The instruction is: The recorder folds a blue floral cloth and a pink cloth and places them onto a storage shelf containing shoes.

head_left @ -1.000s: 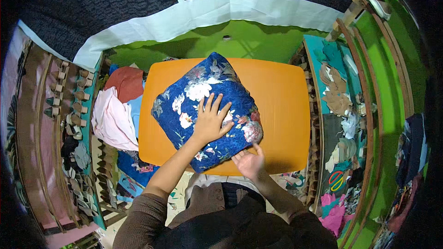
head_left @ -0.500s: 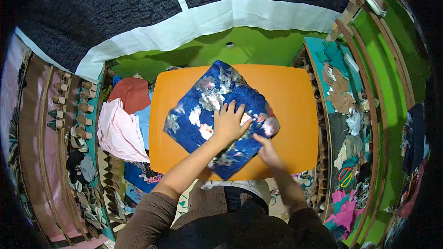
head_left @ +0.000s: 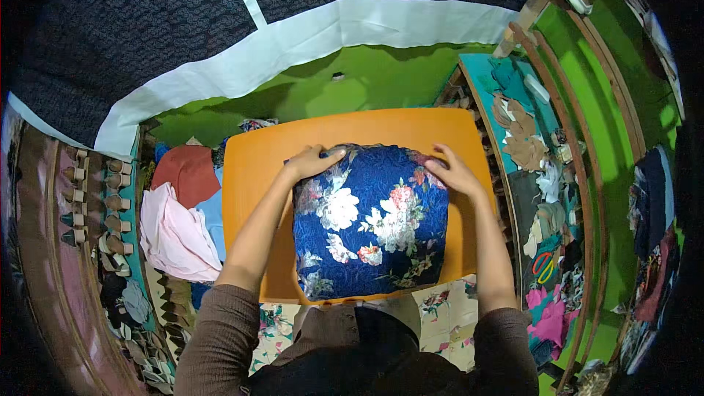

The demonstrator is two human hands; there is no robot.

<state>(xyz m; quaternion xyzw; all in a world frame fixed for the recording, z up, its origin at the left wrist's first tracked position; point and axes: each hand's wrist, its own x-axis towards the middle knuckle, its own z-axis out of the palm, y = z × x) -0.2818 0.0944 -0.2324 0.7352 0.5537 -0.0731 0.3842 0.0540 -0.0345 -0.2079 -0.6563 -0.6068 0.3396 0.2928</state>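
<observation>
The folded blue floral cloth (head_left: 370, 224) lies between both hands, left hand (head_left: 312, 162) and right hand (head_left: 453, 171) gripping its far corners.

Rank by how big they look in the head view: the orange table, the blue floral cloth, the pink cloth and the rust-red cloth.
1. orange table, largest.
2. blue floral cloth.
3. pink cloth.
4. rust-red cloth, smallest, though partly hidden and close to the pink one, so unsure.

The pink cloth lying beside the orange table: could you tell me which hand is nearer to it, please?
Left. The left hand rests on the far left corner of the blue floral fabric, on the side toward the pink cloth. The right hand holds the far right corner, farther away.
</observation>
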